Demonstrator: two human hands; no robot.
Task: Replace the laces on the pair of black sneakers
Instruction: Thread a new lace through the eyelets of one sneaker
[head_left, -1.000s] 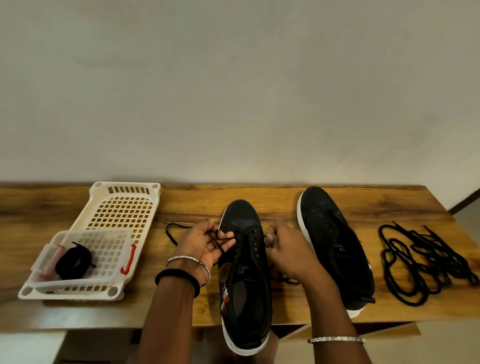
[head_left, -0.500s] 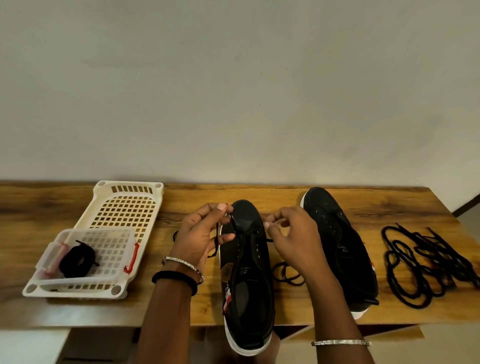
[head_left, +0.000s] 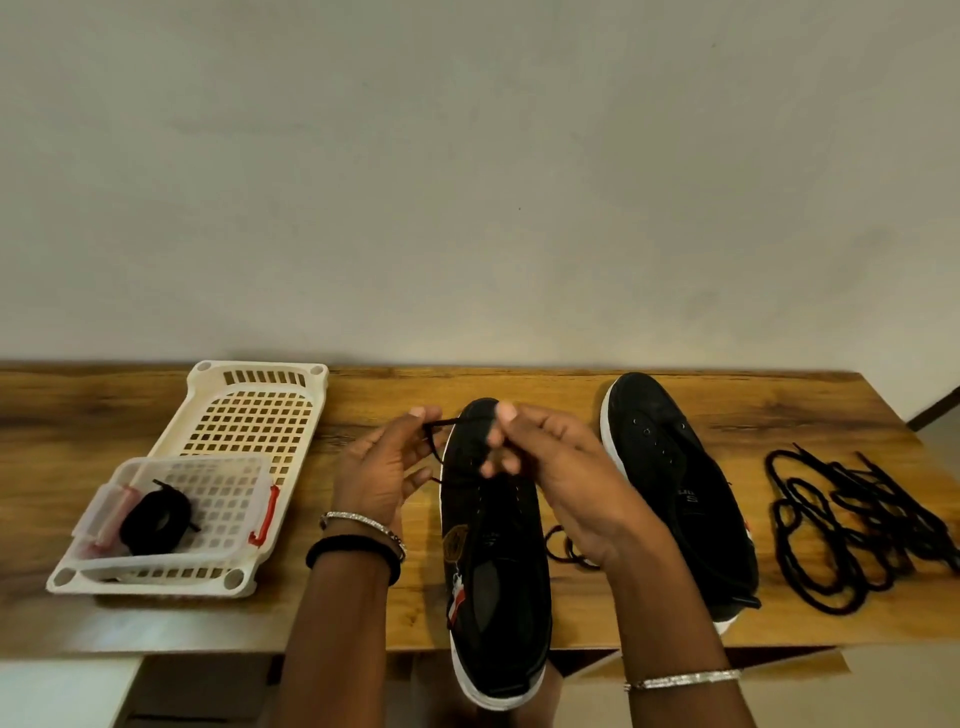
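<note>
A sneaker (head_left: 493, 571) lay between two hands. The left hand (head_left: 382, 470) pinched a lace (head_left: 440, 425) at its fingertips. The right hand (head_left: 566, 467), fingers curled, pinched the same lace.

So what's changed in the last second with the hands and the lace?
The left hand and right hand rose from the eyelets toward the toe of the near sneaker, drawing the lace up, both still pinching it. The second sneaker, loose laces, basket and coiled lace stayed put.

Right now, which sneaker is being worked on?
The middle sneaker, overhanging the front edge of the table: the left hand and right hand grip its lace near the toe. The right sneaker lies untouched, eyelets bare.
</note>
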